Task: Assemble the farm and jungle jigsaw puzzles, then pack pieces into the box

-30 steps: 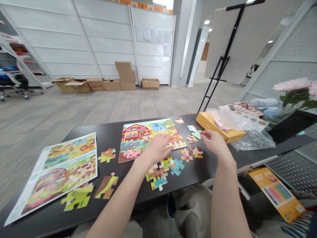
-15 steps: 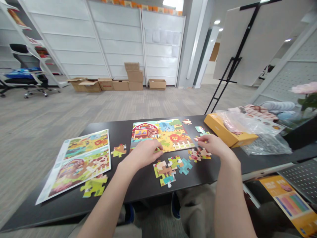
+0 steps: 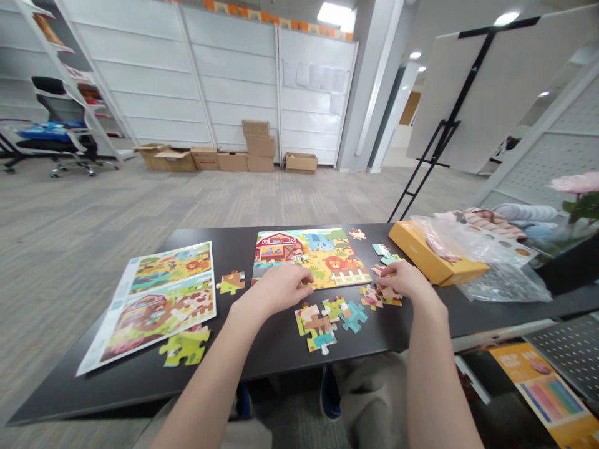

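A farm-picture puzzle board (image 3: 281, 240) lies on the black table, with a barn, elephant and lions on it. My left hand (image 3: 283, 288) rests over its front edge, fingers curled together; what they may hold is hidden. Just right of the board, my right hand (image 3: 403, 282) pinches at a puzzle piece (image 3: 377, 272), partly covered by the fingertips. Pink-and-brown pieces (image 3: 370, 297) lie under and beside that hand. Closer to me is a cluster of loose pieces (image 3: 316, 324), with a teal piece (image 3: 354, 317) at its right.
A printed picture sheet (image 3: 159, 299) lies at the left, a green piece (image 3: 186, 347) by its lower corner and a yellow piece (image 3: 231, 282) on its right. On the right are a yellow box (image 3: 423, 255) and clear plastic packaging (image 3: 505, 271). More pieces (image 3: 382, 251) lie near the box.
The view has shifted slightly, moving the scene right and a little down. My right fingertips have moved a little towards me over the pieces. My left hand stays at the board's front edge.
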`<state>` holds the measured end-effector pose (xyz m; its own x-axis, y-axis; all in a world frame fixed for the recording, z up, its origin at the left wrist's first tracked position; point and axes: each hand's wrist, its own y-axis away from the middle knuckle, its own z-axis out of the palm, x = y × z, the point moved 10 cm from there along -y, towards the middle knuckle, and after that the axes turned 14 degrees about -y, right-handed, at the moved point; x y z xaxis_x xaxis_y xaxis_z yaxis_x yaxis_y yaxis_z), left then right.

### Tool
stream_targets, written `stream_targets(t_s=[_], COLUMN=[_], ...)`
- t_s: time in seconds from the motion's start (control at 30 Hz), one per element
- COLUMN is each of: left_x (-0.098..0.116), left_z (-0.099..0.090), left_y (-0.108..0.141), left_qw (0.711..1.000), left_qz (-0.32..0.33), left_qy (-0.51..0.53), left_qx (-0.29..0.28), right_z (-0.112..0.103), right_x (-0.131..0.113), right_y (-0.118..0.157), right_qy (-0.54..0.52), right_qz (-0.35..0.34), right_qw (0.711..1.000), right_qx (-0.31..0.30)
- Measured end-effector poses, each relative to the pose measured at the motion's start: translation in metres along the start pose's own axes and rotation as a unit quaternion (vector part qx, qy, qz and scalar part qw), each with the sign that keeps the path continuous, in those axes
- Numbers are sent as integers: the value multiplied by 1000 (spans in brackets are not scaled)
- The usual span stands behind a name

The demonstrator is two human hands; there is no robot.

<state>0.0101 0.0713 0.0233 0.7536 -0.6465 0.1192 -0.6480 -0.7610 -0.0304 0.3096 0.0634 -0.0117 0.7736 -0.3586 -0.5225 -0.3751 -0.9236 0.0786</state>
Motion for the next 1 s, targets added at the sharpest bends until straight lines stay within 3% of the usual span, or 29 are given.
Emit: stream_targets(t_s=[0.27, 0.43, 0.53, 0.67, 0.77, 1.0], left_x=[-8, -11, -8, -1, 3, 5], left_z=[0, -3, -8, -13, -16, -16], left_y=[2, 3, 2, 0, -2, -9], left_qw=[1000, 999, 999, 999, 998, 986], left_qz=[0, -2, 2, -4, -9, -3], left_qy=[-11, -4, 5, 9, 15, 107], left_qx=[21, 37, 45, 46, 62, 126], right_z=[-4, -17, -25, -23, -12, 18], right_x=[4, 28, 30, -8, -42, -90], right_y=[-9, -17, -14, 0, 12, 30], right_qy=[8, -112, -254, -456, -515, -486], right_qz=[20, 24, 13, -60, -95, -127], right_qw=[999, 988, 960, 887, 851, 853], right_qx=[42, 103, 115, 44, -26, -142])
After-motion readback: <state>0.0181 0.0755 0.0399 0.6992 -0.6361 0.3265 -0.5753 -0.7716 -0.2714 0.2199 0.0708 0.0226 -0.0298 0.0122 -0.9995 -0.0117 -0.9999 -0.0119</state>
